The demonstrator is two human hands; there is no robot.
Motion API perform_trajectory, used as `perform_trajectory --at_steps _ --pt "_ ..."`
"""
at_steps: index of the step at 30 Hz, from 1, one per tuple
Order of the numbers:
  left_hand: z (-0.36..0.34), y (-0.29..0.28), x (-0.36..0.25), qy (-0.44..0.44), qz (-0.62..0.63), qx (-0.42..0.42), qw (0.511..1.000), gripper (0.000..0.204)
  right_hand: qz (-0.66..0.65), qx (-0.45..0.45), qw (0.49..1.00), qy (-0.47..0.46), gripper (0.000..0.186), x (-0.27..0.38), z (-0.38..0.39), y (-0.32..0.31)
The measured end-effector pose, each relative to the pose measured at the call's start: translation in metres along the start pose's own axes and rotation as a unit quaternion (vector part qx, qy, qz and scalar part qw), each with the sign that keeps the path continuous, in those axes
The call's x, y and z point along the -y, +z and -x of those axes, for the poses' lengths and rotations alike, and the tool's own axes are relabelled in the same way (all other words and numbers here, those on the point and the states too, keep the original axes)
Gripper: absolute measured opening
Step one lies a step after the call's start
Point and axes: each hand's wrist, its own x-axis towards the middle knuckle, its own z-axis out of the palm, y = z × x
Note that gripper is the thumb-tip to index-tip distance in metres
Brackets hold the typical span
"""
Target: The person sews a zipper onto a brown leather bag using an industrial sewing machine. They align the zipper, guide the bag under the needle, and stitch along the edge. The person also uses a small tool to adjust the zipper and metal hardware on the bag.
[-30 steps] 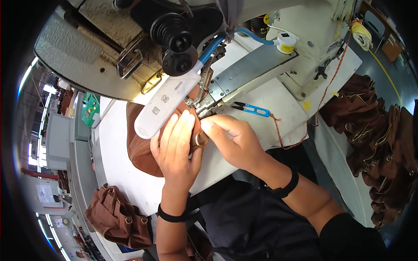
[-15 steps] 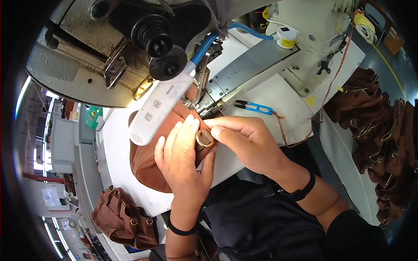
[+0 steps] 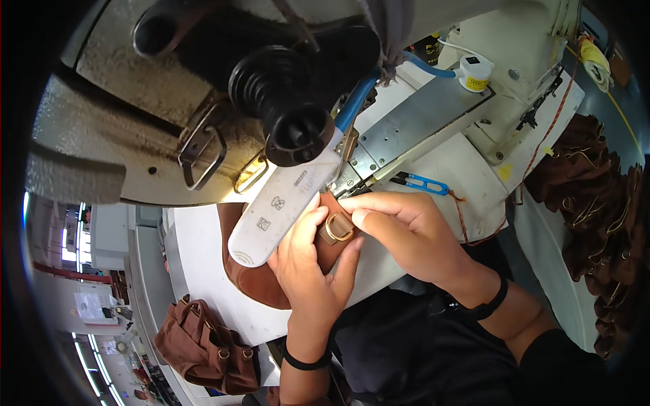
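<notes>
A brown bag point(image 3: 252, 283) lies under the sewing machine head, its edge raised between my two hands. On that edge sits a small tab with a gold-coloured D-ring point(image 3: 340, 227). My left hand point(image 3: 313, 274) grips the bag left of the ring, thumb on the near side, some fingertips hidden behind the lamp and the material. My right hand point(image 3: 416, 233) pinches the bag's edge right of the ring, thumb against forefinger. The needle area of the sewing machine point(image 3: 349, 181) is just beyond my fingertips, partly covered by a long white lamp point(image 3: 284, 210).
Blue thread snips point(image 3: 425, 184) on a twisted cord lie right of my right hand. A finished-looking brown bag point(image 3: 203, 345) rests at the lower left. Several brown bags point(image 3: 586, 203) are heaped at the right. The machine's black knob point(image 3: 298, 128) overhangs the work from above.
The view has shifted closer to the machine, so most things sit further right. My left fingers have gone from lying flat on the bag to curling around its edge; the right still pinches.
</notes>
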Motion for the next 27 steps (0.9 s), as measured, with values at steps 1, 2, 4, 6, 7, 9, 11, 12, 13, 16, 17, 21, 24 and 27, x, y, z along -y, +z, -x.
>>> perform_trajectory --at_steps 1,2,4,6,7,9,11,12,13,16,17,21,24,27 --pt "-0.002 0.003 0.002 -0.004 0.004 -0.001 1.0 0.061 0.012 -0.006 1.0 -0.008 0.022 0.001 -0.001 0.0" --pt "-0.001 0.006 0.005 -0.004 0.017 -0.007 1.0 0.062 0.024 -0.011 1.0 -0.017 0.022 0.003 -0.002 0.001" --pt "-0.003 0.008 0.006 -0.009 0.043 -0.019 0.999 0.062 0.061 0.011 0.998 0.01 0.023 0.014 -0.002 -0.003" --pt "-0.008 0.007 0.004 0.003 0.022 -0.051 0.998 0.07 0.087 0.022 0.996 0.017 0.025 0.019 -0.004 -0.005" --pt "-0.009 0.016 0.006 0.002 0.053 -0.078 0.996 0.067 0.101 0.012 0.995 0.017 0.024 0.016 -0.003 -0.006" --pt "-0.005 0.029 0.006 -0.018 0.132 -0.162 0.978 0.06 0.124 0.009 0.992 0.012 0.024 0.013 -0.004 -0.006" --pt "-0.012 0.016 -0.011 0.048 -0.079 -0.128 0.987 0.038 0.154 0.005 0.988 0.009 0.025 0.015 -0.004 -0.01" --pt "-0.01 0.022 -0.011 0.041 -0.038 -0.151 0.987 0.036 0.175 0.007 0.984 0.007 0.023 0.012 -0.001 -0.011" --pt "-0.009 0.027 -0.009 0.036 -0.002 -0.177 0.984 0.034 0.197 0.012 0.98 -0.002 0.022 0.011 -0.002 -0.012" --pt "0.003 0.037 -0.013 -0.023 0.042 -0.193 0.98 0.028 0.322 0.002 0.934 -0.158 0.016 -0.015 -0.002 -0.023" --pt "0.004 0.038 -0.014 -0.028 0.042 -0.196 0.979 0.024 0.334 0.0 0.929 -0.161 0.016 -0.022 -0.001 -0.025" --pt "0.007 0.042 -0.019 -0.068 0.043 -0.213 0.974 0.02 0.292 0.044 0.948 -0.12 0.017 -0.023 -0.002 -0.027" --pt "0.004 0.038 -0.023 -0.078 0.05 -0.211 0.973 0.018 0.253 0.047 0.961 -0.103 0.015 -0.02 0.005 -0.025" --pt "0.0 0.03 -0.041 -0.207 0.17 -0.174 0.948 0.008 0.002 0.046 0.999 -0.022 0.019 -0.015 0.011 -0.014"
